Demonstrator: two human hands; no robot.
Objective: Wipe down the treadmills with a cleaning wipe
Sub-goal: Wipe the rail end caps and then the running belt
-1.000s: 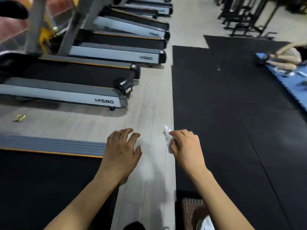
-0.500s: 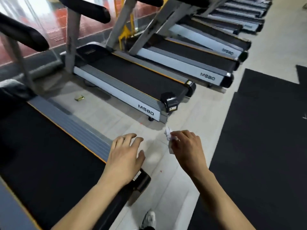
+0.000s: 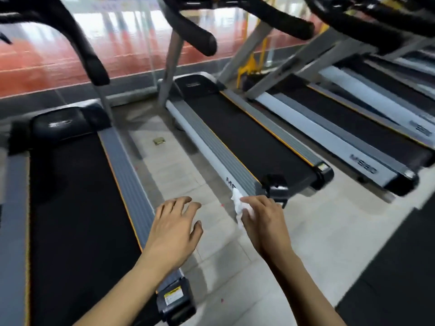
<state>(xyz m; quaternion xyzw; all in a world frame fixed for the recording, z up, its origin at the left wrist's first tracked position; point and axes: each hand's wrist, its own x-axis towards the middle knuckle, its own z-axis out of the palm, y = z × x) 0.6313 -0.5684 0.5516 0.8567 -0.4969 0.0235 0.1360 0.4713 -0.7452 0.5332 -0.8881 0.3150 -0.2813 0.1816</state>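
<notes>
A row of treadmills with black belts and grey side rails runs from left to right. The nearest treadmill (image 3: pixel 70 208) lies at my left, and a second one (image 3: pixel 247 137) stretches ahead of my hands. My right hand (image 3: pixel 266 222) is shut on a crumpled white cleaning wipe (image 3: pixel 237 205), held in the air just short of the second treadmill's rear corner. My left hand (image 3: pixel 174 227) hovers with fingers spread and nothing in it, above the near treadmill's right rail (image 3: pixel 127 184).
Black handlebars (image 3: pixel 195 36) hang overhead at the top. A small yellow scrap (image 3: pixel 159 140) lies on the tiled floor between the two treadmills. More treadmills (image 3: pixel 353 142) stand to the right. A black rubber mat (image 3: pixel 400 278) covers the floor at the lower right.
The view has swung left and up from the floor mats toward the treadmill fronts. Both hands keep their pose, the wipe still in my right hand, now closer to the second treadmill's rear end.
</notes>
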